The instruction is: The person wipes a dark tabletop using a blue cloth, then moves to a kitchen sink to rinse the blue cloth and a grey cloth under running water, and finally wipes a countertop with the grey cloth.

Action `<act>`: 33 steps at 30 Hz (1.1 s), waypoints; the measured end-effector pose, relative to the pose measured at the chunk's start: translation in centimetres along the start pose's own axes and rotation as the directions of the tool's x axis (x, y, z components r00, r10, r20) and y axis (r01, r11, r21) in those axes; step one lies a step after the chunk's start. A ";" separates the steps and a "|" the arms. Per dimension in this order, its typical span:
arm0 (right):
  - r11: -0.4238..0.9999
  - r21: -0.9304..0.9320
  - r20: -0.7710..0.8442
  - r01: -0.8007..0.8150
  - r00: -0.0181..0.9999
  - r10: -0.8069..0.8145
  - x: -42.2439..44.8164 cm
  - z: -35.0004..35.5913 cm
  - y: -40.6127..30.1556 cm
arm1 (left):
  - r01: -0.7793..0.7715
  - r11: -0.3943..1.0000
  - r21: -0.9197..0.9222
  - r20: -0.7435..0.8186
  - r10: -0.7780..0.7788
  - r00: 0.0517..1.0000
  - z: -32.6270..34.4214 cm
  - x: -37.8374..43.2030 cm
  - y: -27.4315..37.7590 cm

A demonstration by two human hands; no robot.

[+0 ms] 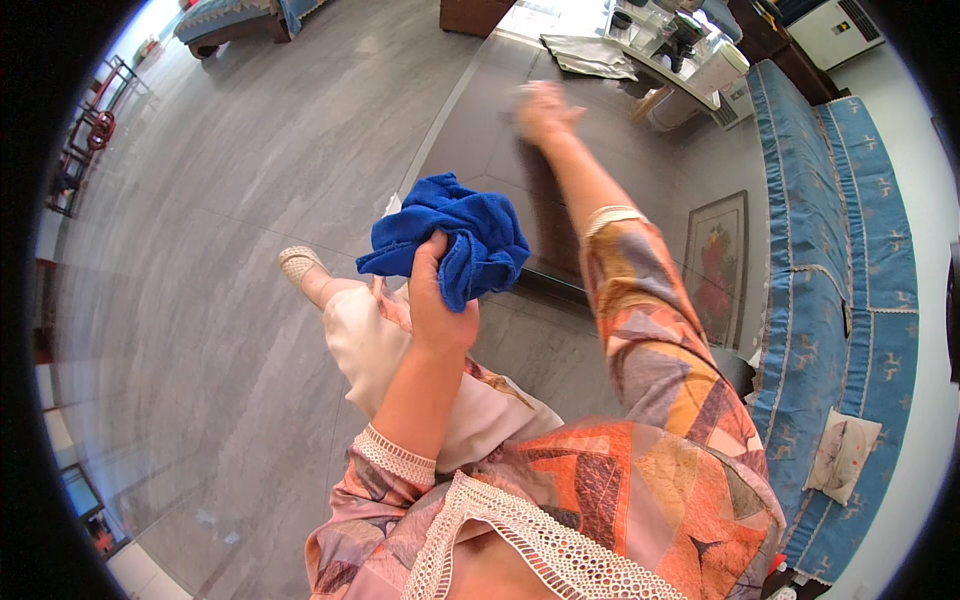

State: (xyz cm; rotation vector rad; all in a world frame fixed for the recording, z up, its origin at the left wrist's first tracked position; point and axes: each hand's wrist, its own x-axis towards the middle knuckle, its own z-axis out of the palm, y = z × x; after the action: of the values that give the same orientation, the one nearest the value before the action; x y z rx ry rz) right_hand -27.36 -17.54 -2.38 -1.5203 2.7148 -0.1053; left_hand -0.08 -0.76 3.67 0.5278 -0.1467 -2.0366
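Observation:
My left hand [448, 315] grips a crumpled bright blue cloth [450, 232], with the thumb pressed over its folds. The cloth is held up in front of me, beside the near edge of a dark, glossy tabletop [487, 142]. Further out, my right hand [549, 112] is stretched over that tabletop, blurred by motion. Its fingers look spread and nothing shows in them; whether it touches the surface I cannot tell. Just beyond it lies a folded silvery-grey cloth [589, 56].
At the table's far right, a tray [697, 94] carries glassware and a white jug [720, 66]. A sofa with a blue cover [802, 225] runs along the right, bearing a small cushion [844, 457]. Grey floor [225, 300] extends leftward. A framed picture is mirrored in the tabletop.

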 end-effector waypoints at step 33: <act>0.857 0.371 -0.480 0.358 0.864 -0.153 -27.1 -5.4 9.7 | -0.066 0.543 0.837 0.056 0.035 0.998 -2.7 1.6 -2.4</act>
State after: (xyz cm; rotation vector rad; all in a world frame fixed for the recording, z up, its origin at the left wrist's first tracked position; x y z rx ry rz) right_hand -21.75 10.90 2.10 -1.8644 2.4603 -1.1311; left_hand -1.51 -0.66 0.00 1.0635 -1.2104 -1.8058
